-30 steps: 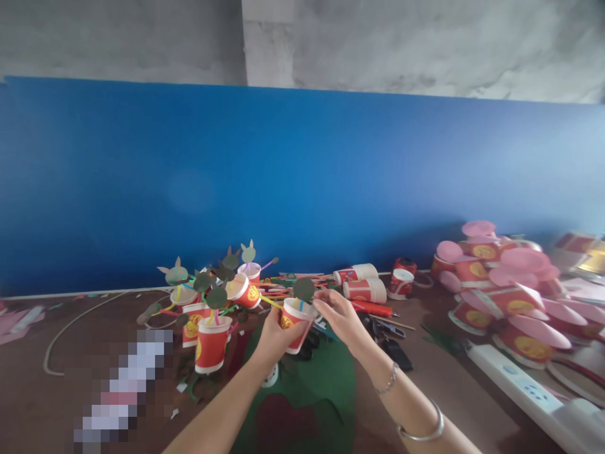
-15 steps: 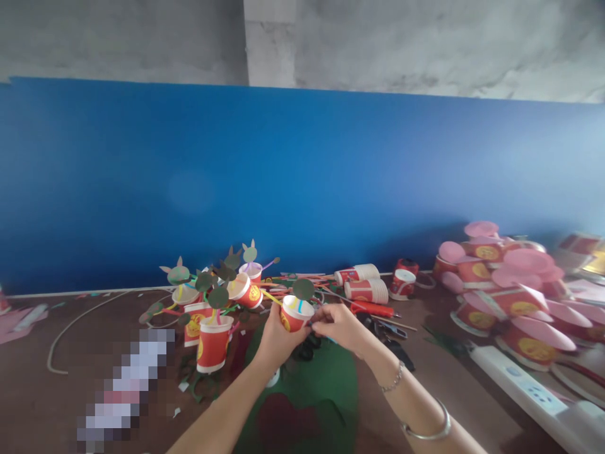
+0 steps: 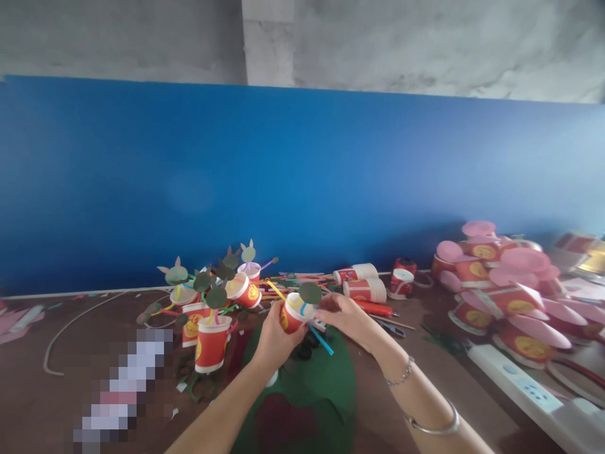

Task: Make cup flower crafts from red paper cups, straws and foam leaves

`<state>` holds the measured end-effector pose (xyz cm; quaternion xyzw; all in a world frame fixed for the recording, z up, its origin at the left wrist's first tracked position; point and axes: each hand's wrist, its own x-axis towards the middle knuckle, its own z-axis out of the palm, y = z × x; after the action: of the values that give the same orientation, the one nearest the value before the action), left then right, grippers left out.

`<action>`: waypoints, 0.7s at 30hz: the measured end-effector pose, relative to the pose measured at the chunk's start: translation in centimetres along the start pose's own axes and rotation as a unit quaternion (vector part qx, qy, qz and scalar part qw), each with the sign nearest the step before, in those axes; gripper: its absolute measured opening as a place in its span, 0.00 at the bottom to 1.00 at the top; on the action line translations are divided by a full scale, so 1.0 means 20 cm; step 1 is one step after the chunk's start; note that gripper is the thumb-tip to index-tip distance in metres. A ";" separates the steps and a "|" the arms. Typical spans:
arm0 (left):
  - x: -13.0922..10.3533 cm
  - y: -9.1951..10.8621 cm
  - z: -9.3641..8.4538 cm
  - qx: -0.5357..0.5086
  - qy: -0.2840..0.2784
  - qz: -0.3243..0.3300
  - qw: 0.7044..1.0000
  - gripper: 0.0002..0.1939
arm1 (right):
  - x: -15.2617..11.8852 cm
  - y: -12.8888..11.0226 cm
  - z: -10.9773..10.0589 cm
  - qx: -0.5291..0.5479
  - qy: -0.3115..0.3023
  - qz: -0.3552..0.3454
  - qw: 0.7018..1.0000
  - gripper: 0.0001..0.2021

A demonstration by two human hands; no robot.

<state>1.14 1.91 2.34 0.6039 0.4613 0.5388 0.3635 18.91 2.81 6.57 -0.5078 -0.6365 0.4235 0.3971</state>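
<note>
A red paper cup (image 3: 291,320) with a white rim is gripped in my left hand (image 3: 276,337), tilted slightly to the right. A yellow strip (image 3: 275,289) sticks out at its upper left, and a blue strip (image 3: 322,340) slants down from its right side. Above the mouth stands a dark green paper disc (image 3: 311,292). My right hand (image 3: 341,317) is at the cup's right rim, just below the disc, with fingers bent together; what they pinch, if anything, is hidden.
Left of my hands stand decorated cups (image 3: 211,347) with strips and paper heads. Stacked cups (image 3: 366,290), a red-handled tool (image 3: 375,308) and tape (image 3: 402,282) lie behind. Pink-disc cups (image 3: 520,309) and a power strip (image 3: 520,381) are at right. A green mat (image 3: 307,378) lies below.
The cup has tipped to the right. The blue strip now sticks out below my right hand, which has risen to the cup's rim near the disc.
</note>
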 end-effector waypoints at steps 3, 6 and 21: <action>0.00 -0.02 0.00 0.034 -0.013 0.045 0.998 0.23 | 0.00 -0.03 0.01 0.026 0.060 -0.066 0.996 0.18; 0.00 -0.06 0.01 0.056 -0.008 0.062 0.996 0.25 | 0.00 -0.03 0.03 0.011 0.080 -0.081 0.993 0.15; -0.03 -0.06 0.02 0.088 0.005 0.101 0.991 0.31 | 0.00 -0.01 0.07 0.059 0.106 0.015 0.992 0.09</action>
<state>1.35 1.74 0.94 0.6747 0.4452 0.5330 0.2499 17.45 2.55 6.35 -0.5356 -0.5568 0.4097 0.4850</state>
